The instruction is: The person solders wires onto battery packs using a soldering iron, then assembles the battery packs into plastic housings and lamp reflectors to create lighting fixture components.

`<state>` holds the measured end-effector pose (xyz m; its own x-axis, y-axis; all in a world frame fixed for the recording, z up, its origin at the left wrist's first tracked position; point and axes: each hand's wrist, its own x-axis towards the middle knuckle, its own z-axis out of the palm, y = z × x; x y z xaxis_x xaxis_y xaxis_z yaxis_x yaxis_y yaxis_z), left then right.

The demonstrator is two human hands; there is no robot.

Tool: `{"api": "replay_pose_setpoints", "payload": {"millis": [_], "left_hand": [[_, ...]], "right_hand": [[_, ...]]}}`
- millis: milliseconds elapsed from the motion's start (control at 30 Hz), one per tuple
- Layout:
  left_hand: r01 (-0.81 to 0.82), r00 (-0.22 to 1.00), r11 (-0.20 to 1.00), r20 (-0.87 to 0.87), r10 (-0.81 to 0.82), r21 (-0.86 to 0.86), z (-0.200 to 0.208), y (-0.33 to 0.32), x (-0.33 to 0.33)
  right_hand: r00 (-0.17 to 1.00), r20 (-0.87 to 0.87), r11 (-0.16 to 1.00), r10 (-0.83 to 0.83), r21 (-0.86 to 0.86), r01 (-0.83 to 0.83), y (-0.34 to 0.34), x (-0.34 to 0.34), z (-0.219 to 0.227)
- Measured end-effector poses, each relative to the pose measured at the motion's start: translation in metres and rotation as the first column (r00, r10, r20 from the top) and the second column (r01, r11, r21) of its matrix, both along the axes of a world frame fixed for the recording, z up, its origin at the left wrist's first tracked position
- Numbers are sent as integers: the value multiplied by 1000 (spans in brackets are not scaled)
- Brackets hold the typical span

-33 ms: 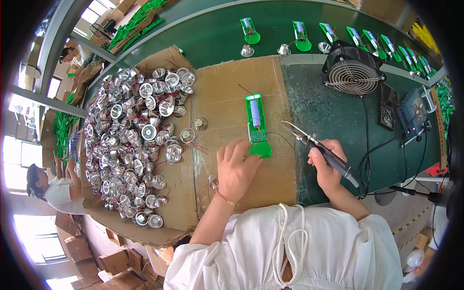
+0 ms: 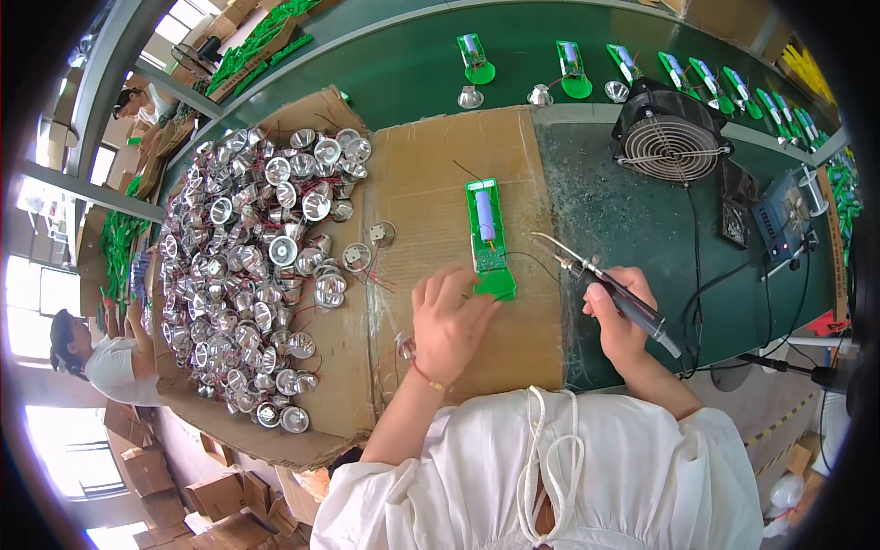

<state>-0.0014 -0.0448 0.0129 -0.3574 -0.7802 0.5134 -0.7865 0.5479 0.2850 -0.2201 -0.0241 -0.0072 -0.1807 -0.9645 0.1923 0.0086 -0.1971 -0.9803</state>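
My left hand is at the lower end of a green plastic lamp housing, its fingers bent and its thumb against the edge. Inside the housing lie a lilac cylindrical battery cell and a small green circuit board with thin wires. To the right, my right hand is closed round a black soldering iron with a thin metal tube along it. Its tip points up and left, apart from the housing. A small silver reflector sits beside my left wrist, partly hidden.
Many silver reflectors with red wires fill a cardboard tray on the left. Cardboard covers the bench under the housing. A black fan and a blue soldering station stand at right. More green housings line the far shelf.
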Motion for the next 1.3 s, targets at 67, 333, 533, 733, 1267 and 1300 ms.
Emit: {"api": "replay_pose_setpoints", "payload": {"millis": [67,333,533,733,1267,1300], "left_hand": [[-48,986,991,-156,67,126,-6,0,2],[-96,850,801,-370,375,590,-17,-15,1],[-86,831,749,-367,417,657,-14,-18,-1],[-101,826,730,-352,440,676,-17,-17,1],[-121,851,787,-345,396,605,-28,-17,8],[-123,850,787,-345,398,604,-28,-18,6]], "right_hand": [[1000,24,1000,-6,7,6,2,3,-1],[993,76,989,93,110,-101,-10,23,-5],[985,152,980,82,169,-108,-12,29,-7],[988,105,978,110,164,-127,-13,30,-5],[957,292,979,-1,194,-58,-5,20,-2],[957,289,982,-17,184,-39,-5,15,0]]}}
